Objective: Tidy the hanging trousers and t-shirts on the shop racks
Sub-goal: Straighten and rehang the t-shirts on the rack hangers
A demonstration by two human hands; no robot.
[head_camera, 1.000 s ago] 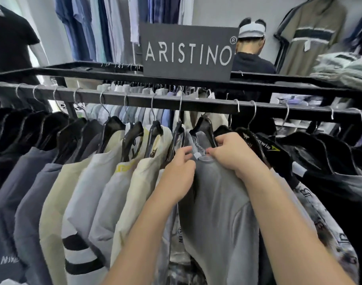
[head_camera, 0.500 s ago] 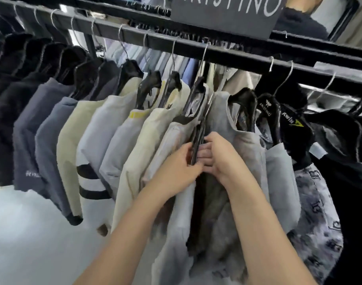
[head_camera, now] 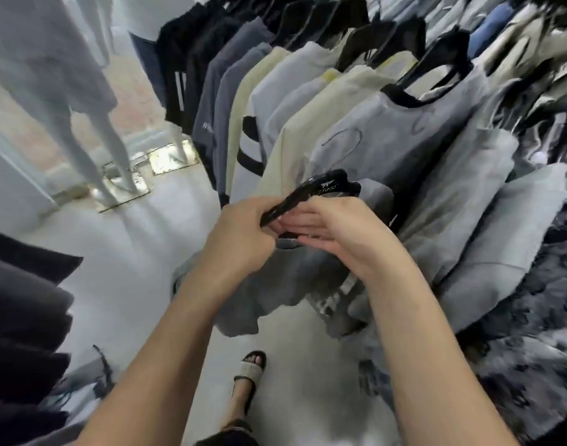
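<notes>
Head view, looking down. Left hand (head_camera: pixel 240 233) grips the near end of a black hanger (head_camera: pixel 314 191), fingers curled round it. Right hand (head_camera: pixel 340 233) lies flat beneath the hanger, fingers straight and touching it, not clenched. A grey t-shirt (head_camera: pixel 275 284) droops from the hanger below both hands, just in front of the row of hanging t-shirts (head_camera: pixel 388 130). Blur hides whether the collar sits on the hanger. Sandalled foot (head_camera: pixel 251 368) on pale floor (head_camera: pixel 131 252); mannequin legs (head_camera: pixel 105 140) far left.
</notes>
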